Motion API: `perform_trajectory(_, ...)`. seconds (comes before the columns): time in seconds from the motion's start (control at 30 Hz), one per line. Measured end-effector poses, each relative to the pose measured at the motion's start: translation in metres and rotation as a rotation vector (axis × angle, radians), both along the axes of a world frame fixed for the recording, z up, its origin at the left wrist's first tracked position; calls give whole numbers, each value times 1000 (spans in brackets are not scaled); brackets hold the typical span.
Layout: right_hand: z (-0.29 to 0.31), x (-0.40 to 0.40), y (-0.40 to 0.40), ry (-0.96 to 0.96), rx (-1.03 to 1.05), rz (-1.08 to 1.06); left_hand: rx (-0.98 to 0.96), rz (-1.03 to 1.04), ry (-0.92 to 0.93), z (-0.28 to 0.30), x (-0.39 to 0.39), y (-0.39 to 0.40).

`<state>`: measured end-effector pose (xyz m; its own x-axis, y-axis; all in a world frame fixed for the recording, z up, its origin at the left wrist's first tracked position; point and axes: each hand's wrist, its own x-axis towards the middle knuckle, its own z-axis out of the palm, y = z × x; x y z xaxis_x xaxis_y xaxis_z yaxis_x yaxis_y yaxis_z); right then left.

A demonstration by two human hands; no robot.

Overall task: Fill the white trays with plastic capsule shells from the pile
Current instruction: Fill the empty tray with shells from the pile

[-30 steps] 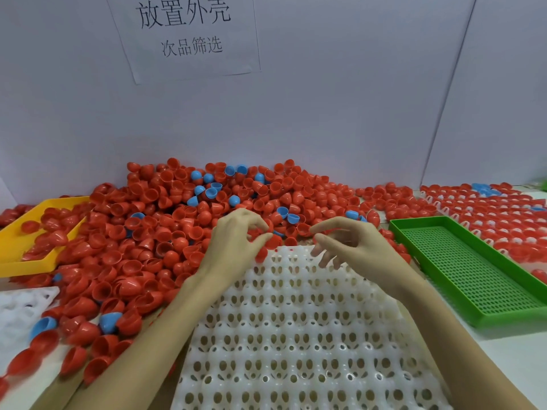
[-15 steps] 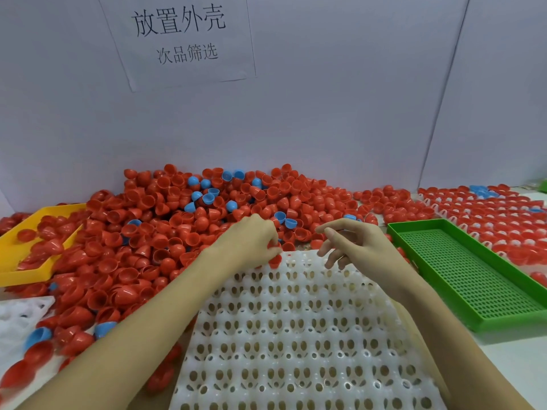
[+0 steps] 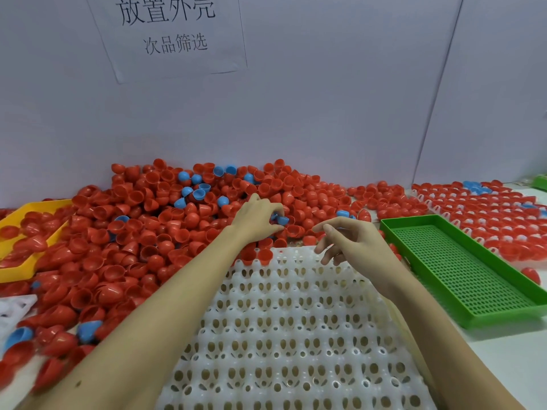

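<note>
Yellow tray (image 3: 17,232) sitting far left, partly buried in red shells, seemingly a sorting bin beside the work.

Pile (image 3: 165,232) spreading along the wall, mostly red shells with a few blue mixed in. Shells lying every way: some mouth up, some dome up, some on their sides, so no common axis.

Left hand (image 3: 254,220) reaching into the near edge of the pile, fingers curling around a blue shell (image 3: 281,219). Its mouth seems to be facing right and slightly up, short axis roughly level; partly hidden by fingers. Likely picking or sorting it.

White tray (image 3: 296,335) lying straight ahead, long side running away toward the pile, probably so each row is within reach. Nearly all sockets bare. Two red shells (image 3: 262,255) sitting at its far left corner, mouths seemingly up, axes upright.

Right hand (image 3: 352,247) hovering over the tray's far edge, fingers loosely bent and apart, holding nothing, probably waiting to take or seat a shell.

Green tray (image 3: 461,273) lying right of the white tray, perforated floor bare. Beyond it, a filled tray (image 3: 488,214), shells standing in rows.
</note>
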<state>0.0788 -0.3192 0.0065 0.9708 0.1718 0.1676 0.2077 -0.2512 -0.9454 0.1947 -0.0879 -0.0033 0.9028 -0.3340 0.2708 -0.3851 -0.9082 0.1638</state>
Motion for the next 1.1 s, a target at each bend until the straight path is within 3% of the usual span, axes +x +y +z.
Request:
perform_trajectory(0.17,-1,0,1,-4,0,-9,-111,23,-43,1,-6,1)
perform_trajectory(0.43,4,-8,6,-47,2,25,-671,-100,-156,17,-108,11)
perform_trajectory(0.53,9,-15,10,-94,-10,146,-902,-103,-78,11,-150,16)
perform_trajectory(0.67,16,-25,20,-114,-25,384,-1144,-153,155,6,-180,16)
perform_trajectory(0.8,13,-28,30,-116,-9,430,-1055,-212,256,10,-184,15)
perform_trajectory(1.1,11,-27,30,-49,31,343,-836,-204,-43,-1,-187,16)
